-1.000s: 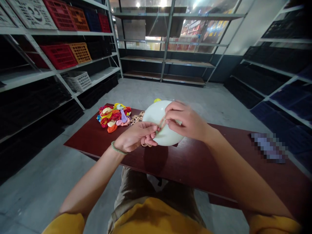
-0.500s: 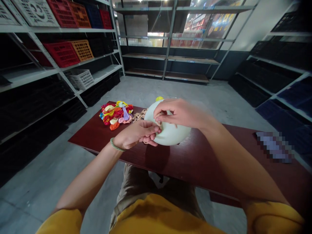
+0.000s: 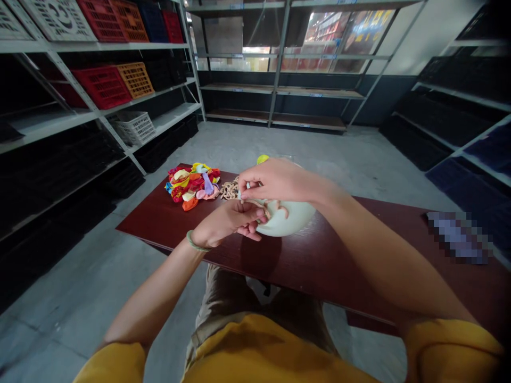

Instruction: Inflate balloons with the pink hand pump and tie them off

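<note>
A pale, inflated balloon (image 3: pixel 297 219) is at the middle of the table, partly hidden behind both hands. My left hand (image 3: pixel 233 221) is closed at its near left side, thumb and finger pinching a beige cord (image 3: pixel 255 203). Whether the balloon's neck is also in that pinch, I cannot tell. Above it, my right hand (image 3: pixel 279 181) curls over the balloon, fingertips closed on the cord, which stretches between the hands. A loose curl of cord lies against the balloon. Just left of the hands is a heap of beige cord (image 3: pixel 229 189), beside a pile of uninflated coloured balloons (image 3: pixel 194 186).
The dark red table (image 3: pixel 151 223) stands before my legs. A small yellow object (image 3: pixel 262 159) shows behind the balloon. On the right lies a pixelated flat object (image 3: pixel 459 238). Shelving with red crates (image 3: pixel 101 86) stands left; more racks (image 3: pixel 275 96) are behind and right.
My right hand has moved left, drawing the cord out across the top of my left hand. My left hand keeps its pinch. The view has shifted slightly.
</note>
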{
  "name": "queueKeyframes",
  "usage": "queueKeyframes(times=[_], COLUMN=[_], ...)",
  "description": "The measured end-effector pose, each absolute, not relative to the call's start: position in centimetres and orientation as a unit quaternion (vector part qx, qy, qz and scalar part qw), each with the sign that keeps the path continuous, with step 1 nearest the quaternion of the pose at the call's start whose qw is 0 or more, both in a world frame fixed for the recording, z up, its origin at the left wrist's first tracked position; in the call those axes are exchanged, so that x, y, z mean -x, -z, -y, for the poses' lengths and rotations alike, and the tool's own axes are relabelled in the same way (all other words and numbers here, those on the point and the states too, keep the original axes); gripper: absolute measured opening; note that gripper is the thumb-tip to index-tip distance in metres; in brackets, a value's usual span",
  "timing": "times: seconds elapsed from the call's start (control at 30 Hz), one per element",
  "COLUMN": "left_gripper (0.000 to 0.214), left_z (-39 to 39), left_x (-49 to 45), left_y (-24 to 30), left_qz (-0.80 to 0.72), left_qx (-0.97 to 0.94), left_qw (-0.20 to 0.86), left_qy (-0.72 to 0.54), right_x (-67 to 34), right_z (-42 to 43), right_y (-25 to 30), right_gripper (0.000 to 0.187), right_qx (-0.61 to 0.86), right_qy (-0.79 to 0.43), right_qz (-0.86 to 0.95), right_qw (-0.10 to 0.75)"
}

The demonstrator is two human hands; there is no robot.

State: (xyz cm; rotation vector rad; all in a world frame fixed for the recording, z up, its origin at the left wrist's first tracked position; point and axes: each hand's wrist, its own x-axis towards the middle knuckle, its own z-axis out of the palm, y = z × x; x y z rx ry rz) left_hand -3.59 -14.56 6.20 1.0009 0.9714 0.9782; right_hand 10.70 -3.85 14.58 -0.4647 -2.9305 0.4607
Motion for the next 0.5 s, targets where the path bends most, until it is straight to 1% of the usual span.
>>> queueKeyframes(times=[0.1, 0.2, 0.3, 0.37, 0.5], left_gripper=[0.024, 0.022, 0.025, 0.027, 0.028], left_z=[14.5, 14.5, 14.5, 14.5, 14.5], left_x=[3.8, 3.9, 3.9, 3.8, 3.5], left_y=[-6.0, -6.1, -6.2, -6.2, -6.1], left_qz=[-0.42, -0.417, -0.417, -0.414, -0.412], left_qx=[-0.422, -0.412, -0.41, -0.41, -0.423], left_qw=[0.672, 0.68, 0.679, 0.681, 0.678], left_qy=[-0.44, -0.441, -0.444, -0.444, -0.439], right_x=[-11.4, -12.0, -12.0, -11.8, -11.4], right_z=[3.6, 3.5, 3.7, 3.8, 3.9], right_y=[-14.8, -14.9, -14.8, -14.6, -14.7], right_gripper=[0.019, 0.024, 0.022, 0.018, 0.016], right_qx=[0.121, 0.089, 0.091, 0.099, 0.085], right_qy=[-0.186, -0.193, -0.167, -0.153, -0.143], right_qz=[0.972, 0.976, 0.981, 0.983, 0.984], right_qw=[0.074, 0.05, 0.023, 0.021, 0.059])
